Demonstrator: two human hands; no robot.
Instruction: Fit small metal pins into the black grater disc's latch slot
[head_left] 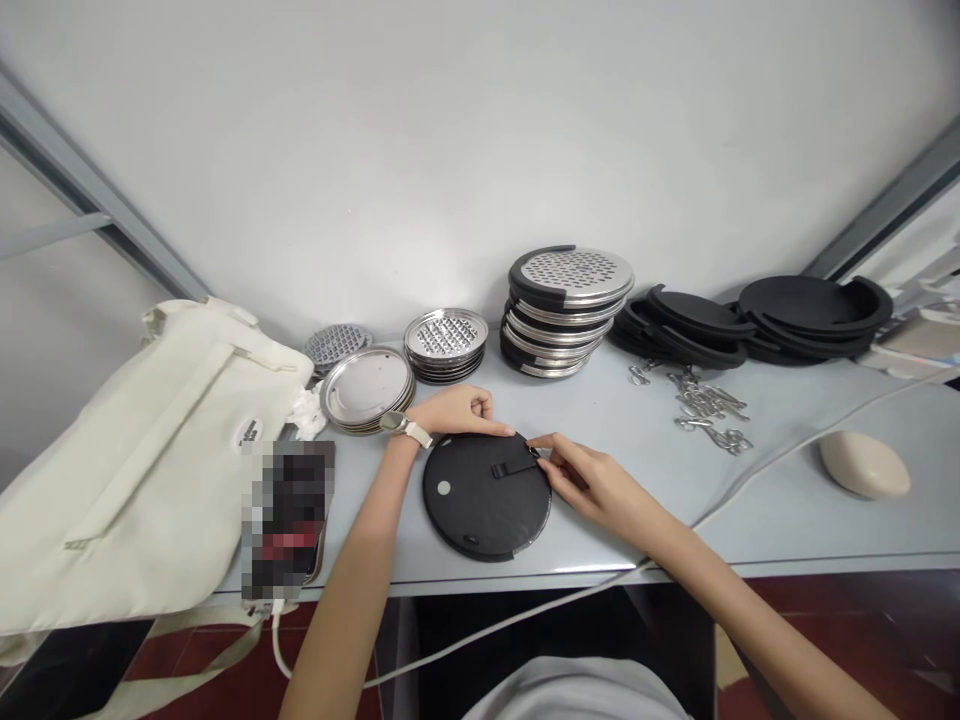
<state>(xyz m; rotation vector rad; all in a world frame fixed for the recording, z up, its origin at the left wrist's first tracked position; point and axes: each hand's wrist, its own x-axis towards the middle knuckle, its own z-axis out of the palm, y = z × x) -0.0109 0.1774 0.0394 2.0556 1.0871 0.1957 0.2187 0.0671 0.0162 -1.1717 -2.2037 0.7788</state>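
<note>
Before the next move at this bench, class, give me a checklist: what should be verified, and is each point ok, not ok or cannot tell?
1. Black disc wholly on the table: ok.
2. Left hand at the disc's far edge: ok.
3. Right hand at the strap: ok.
4. Strap's end fastened: cannot tell; fingers cover it.
5. White cable clear of the arms: not ok; it passes beneath the right forearm.
6. Metal clasps on the table: ok.
</note>
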